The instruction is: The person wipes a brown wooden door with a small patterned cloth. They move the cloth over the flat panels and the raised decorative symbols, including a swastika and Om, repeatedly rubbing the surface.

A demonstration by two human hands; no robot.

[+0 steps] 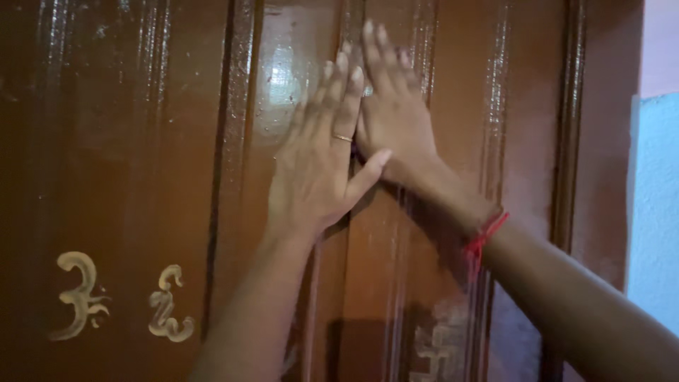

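Both hands are pressed flat against a glossy brown wooden door (177, 141). The left hand (318, 166), ringed, is spread open, its grip apart, nothing clasped. The right hand (396, 117), likewise open-palmed, is partly overlapped by the left; a red thread (484, 237) is seen at its wrist.

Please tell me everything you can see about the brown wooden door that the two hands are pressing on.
The door is glossy reddish-brown wood with tall vertical mouldings and panels; it fills nearly the whole view. Light reflects off its upper middle. Pale painted symbols sit low on the left, another faint one low at centre. The left hand, wearing a ring, and the right hand lie flat on it, fingers up, overlapping. A pale blue wall borders it on the right.
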